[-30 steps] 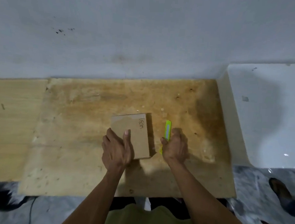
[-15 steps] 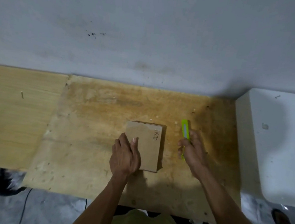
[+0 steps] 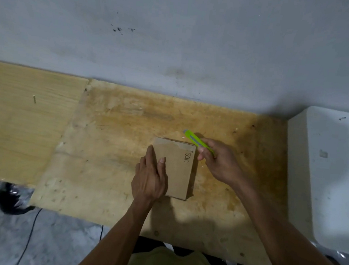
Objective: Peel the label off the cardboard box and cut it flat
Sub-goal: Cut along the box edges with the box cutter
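The left hand (image 3: pixel 149 177) covers the near left part of the cardboard box (image 3: pixel 177 168). The near end of the green cutter (image 3: pixel 197 143) is hidden inside the right hand (image 3: pixel 221 163); its blade tip is too small to make out. The bench (image 3: pixel 104 168) runs off the left edge.

I see a stained plywood counter (image 3: pixel 126 149) running along a grey wall, its surface blotched darker toward the far right. To its left a paler, cleaner wood panel (image 3: pixel 24 120) adjoins it, with a small pale speck lying on it. A flat cardboard box (image 3: pixel 176 174) lies directly on the counter near the middle, handwriting along its right edge. At the right end a white block (image 3: pixel 333 176) butts against the counter.
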`<state>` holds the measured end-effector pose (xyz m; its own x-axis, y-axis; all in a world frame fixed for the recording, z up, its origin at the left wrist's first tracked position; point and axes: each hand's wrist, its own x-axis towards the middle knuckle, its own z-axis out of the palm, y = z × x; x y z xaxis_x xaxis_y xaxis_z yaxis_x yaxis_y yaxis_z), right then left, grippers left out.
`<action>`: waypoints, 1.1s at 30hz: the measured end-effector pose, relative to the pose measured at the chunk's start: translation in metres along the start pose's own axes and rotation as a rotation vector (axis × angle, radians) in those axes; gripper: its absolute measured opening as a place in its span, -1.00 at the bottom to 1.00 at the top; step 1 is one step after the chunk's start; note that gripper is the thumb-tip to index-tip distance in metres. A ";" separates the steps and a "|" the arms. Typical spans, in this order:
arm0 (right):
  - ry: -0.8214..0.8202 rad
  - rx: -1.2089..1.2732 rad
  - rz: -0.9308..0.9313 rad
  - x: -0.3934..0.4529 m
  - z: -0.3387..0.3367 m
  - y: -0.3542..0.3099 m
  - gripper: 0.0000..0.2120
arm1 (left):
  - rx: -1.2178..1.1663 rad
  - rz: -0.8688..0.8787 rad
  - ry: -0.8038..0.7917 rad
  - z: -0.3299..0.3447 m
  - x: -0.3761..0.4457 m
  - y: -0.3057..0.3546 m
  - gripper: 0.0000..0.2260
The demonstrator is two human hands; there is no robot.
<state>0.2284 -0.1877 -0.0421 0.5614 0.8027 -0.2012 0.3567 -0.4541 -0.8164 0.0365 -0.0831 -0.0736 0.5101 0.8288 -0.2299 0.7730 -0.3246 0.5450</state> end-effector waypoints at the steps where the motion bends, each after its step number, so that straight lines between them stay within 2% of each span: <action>1: -0.016 -0.040 -0.010 0.001 -0.002 -0.001 -0.73 | -0.002 0.005 -0.001 0.000 0.000 0.000 -0.46; 7: -0.099 -0.208 -0.134 0.020 -0.008 -0.024 -0.68 | 0.028 0.015 0.019 0.005 0.000 -0.001 -0.47; 13: -0.317 -0.467 -0.150 0.051 0.004 -0.048 -0.62 | 0.032 -0.010 0.010 0.005 0.001 -0.002 -0.45; 18: -0.325 -0.560 -0.179 0.065 0.014 -0.041 -0.62 | 0.026 -0.023 0.013 0.004 0.000 -0.002 -0.48; 28: -0.353 -0.548 -0.209 0.067 0.015 -0.044 -0.62 | 0.033 -0.032 0.017 0.004 0.000 -0.001 -0.47; 33: -0.381 -0.647 -0.246 0.066 0.017 -0.055 -0.61 | 0.033 -0.037 0.015 0.004 0.000 -0.001 -0.48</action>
<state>0.2336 -0.1031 -0.0199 0.1570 0.9334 -0.3228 0.8666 -0.2869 -0.4083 0.0374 -0.0845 -0.0770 0.4752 0.8474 -0.2369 0.8035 -0.3082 0.5093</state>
